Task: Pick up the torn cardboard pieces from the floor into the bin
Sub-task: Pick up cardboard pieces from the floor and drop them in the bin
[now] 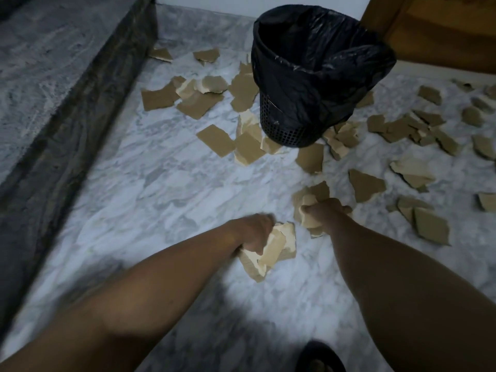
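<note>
Several torn brown cardboard pieces [216, 140] lie scattered over the marble floor [150, 189], around a black mesh bin [316, 76] lined with a black plastic bag. My left hand [255, 233] is closed around a bunch of cardboard pieces [273, 248], low over the floor. My right hand [323, 210] grips another clump of cardboard pieces [308, 208] just to the right. Both hands are well short of the bin, which stands upright at the far middle with its mouth open.
A dark stone ledge [80, 108] runs along the left side. A wooden door or cabinet [440, 30] stands behind the bin at the top right. More cardboard lies to the right [432, 226]. A dark slipper [319, 357] shows at the bottom edge.
</note>
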`<state>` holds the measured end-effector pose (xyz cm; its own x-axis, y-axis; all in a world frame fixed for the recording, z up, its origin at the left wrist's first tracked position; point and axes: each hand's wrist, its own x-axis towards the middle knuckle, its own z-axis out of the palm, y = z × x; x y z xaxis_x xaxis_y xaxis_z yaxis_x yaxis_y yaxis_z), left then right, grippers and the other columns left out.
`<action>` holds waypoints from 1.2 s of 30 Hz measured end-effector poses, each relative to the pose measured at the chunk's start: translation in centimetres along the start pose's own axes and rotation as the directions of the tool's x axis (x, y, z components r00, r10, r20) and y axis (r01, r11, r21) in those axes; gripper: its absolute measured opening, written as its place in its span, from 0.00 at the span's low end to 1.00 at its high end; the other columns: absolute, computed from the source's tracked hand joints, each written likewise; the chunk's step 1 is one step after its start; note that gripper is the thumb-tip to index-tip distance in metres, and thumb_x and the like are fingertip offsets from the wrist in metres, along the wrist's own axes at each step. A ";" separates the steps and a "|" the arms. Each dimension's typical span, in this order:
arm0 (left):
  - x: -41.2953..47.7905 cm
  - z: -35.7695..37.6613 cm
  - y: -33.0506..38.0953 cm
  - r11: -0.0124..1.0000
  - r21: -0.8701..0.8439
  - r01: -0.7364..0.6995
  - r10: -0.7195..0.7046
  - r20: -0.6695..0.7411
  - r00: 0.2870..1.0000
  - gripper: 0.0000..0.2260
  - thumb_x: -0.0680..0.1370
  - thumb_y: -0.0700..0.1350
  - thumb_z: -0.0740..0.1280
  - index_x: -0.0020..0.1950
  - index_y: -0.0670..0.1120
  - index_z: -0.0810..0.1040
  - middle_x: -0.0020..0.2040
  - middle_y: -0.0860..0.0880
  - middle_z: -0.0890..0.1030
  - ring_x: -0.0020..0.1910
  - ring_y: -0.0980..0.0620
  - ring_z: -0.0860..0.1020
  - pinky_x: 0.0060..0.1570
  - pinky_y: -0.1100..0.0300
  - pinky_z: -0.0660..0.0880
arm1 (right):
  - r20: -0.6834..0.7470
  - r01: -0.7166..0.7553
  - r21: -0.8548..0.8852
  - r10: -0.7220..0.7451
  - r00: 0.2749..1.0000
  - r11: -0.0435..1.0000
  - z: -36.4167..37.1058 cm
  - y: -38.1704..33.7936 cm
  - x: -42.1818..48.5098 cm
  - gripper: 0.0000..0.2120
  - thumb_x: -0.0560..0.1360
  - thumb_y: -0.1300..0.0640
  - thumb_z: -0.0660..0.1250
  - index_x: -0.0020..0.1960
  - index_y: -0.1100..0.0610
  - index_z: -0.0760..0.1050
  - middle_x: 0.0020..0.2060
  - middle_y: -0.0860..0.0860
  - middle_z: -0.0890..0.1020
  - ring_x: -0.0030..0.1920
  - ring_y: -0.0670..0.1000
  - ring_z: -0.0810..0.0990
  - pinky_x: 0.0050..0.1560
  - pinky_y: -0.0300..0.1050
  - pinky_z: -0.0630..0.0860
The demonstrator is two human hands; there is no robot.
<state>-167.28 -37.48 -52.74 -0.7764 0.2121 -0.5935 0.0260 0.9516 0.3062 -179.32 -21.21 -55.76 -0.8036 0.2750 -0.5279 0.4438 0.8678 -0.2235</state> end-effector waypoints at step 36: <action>5.9 -37.9 -1.1 0.705 -0.698 -0.124 -0.606 -0.684 0.406 0.29 0.76 0.59 0.67 0.70 0.42 0.68 0.63 0.46 0.74 0.61 0.46 0.74 0.59 0.57 0.70 | -0.361 0.795 0.174 -0.713 0.601 0.581 -29.5 -22.1 4.1 0.24 0.83 0.43 0.56 0.69 0.59 0.71 0.66 0.57 0.75 0.65 0.58 0.73 0.62 0.49 0.69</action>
<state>-195.72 -45.70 -28.36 -0.7616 -0.6427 0.0831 -0.3251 0.4898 0.8090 -204.18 -27.05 -28.82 -0.9426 -0.3040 0.1383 -0.3115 0.6510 -0.6922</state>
